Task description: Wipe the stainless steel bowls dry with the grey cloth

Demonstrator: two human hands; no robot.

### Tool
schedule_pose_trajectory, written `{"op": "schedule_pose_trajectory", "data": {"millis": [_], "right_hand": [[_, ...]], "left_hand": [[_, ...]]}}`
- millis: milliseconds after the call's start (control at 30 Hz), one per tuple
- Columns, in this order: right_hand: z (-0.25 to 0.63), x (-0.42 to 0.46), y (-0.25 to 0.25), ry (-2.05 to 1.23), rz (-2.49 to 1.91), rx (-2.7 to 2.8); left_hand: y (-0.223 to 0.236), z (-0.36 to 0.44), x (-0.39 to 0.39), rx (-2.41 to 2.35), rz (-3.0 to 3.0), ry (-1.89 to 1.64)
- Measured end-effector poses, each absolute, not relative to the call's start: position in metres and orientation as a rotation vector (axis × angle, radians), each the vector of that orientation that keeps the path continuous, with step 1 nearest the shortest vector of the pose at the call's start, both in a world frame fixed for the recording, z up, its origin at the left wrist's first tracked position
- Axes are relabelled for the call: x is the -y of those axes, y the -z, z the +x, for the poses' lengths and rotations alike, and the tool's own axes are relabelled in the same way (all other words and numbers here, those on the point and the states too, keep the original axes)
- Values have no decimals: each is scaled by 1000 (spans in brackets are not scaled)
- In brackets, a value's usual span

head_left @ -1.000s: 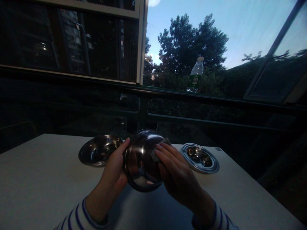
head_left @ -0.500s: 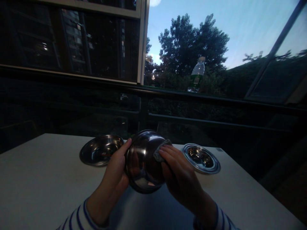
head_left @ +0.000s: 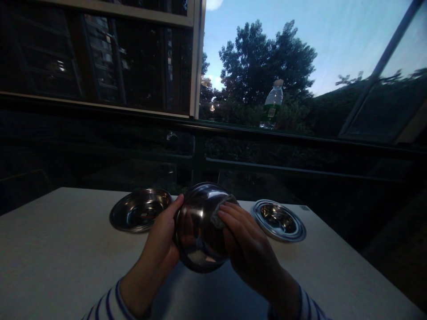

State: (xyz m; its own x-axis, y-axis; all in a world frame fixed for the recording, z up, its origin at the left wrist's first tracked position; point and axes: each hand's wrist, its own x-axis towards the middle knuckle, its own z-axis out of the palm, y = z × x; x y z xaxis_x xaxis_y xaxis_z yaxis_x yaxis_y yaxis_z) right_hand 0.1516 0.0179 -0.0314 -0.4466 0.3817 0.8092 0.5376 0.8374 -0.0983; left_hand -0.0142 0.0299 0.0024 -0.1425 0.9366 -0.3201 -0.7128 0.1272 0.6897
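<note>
In the head view, lower centre, the left hand [head_left: 163,235], half-closed, grips the metal bowl [head_left: 198,233] by its rim; the right hand [head_left: 248,240], fingers bent, presses a cloth [head_left: 217,218] against its outside. A firm rim grip and light, even pressure along the curve should serve best.

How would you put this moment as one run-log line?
left hand: gripping shiny bowl | right hand: holding grey cloth against its outside | white table: metal basin at left, rimmed dish at right
</note>
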Motion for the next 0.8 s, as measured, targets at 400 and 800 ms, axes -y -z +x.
{"op": "schedule_pose_trajectory", "data": {"millis": [400, 800], "right_hand": [[152, -20, 33, 218, -677, 2086], [139, -7, 33, 102, -506, 2222]], "left_hand": [[-4, -13, -29, -897, 348, -1489], [-5, -19, -32, -905, 320, -1484]]}}
